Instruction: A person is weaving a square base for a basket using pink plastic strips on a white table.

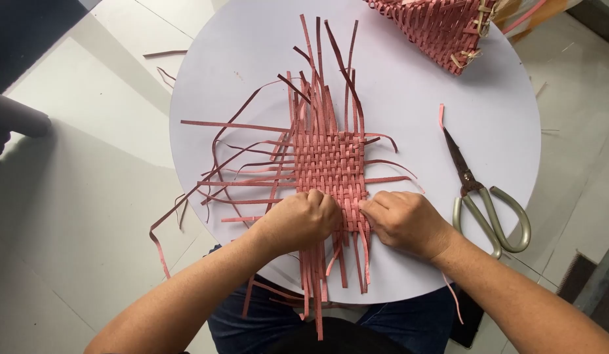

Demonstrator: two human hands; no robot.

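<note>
Woven mat of reddish strips lies mid-table on round white table, loose strip ends fanning out left, up and down. Left hand curled closed, fingers pinching strips at mat's near edge. Right hand just beside it, likewise closed on strips there. Scissors lie right of mat, apart. Finished woven basket at table's far right edge.

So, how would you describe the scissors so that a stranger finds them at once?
Look at the round white table. The scissors lie near its right edge, just right of the right hand. They are the only metal thing there, with large pale loop handles, apart from the pink woven strips.
</note>
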